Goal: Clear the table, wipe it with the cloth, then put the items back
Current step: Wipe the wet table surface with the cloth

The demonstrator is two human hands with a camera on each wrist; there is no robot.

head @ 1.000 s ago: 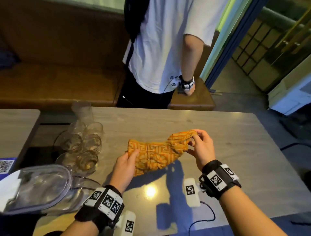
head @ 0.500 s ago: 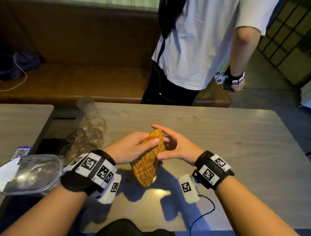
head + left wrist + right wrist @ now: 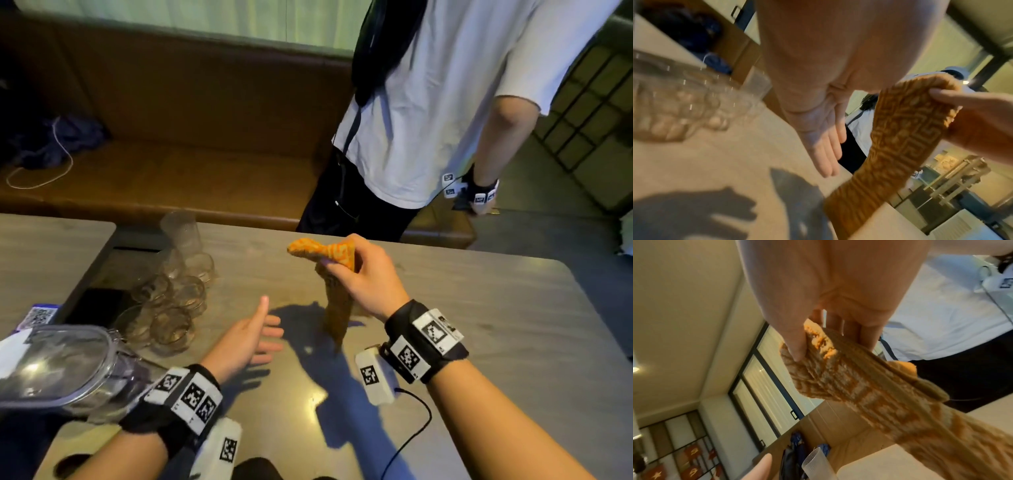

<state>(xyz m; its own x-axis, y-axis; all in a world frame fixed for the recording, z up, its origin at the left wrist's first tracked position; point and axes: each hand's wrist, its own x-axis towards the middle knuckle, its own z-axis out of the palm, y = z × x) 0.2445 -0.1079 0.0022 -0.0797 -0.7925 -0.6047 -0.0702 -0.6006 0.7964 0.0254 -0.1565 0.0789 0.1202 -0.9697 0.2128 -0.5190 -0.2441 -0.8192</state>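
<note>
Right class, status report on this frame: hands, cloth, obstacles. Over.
Left hand open, empty. Right hand pinching orange cloth, hanging above table. Glasses clustered at table's left edge.

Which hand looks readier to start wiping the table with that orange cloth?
Probably the right hand: it already pinches the orange cloth, which hangs down to the table. The left hand is open and holds nothing.
</note>
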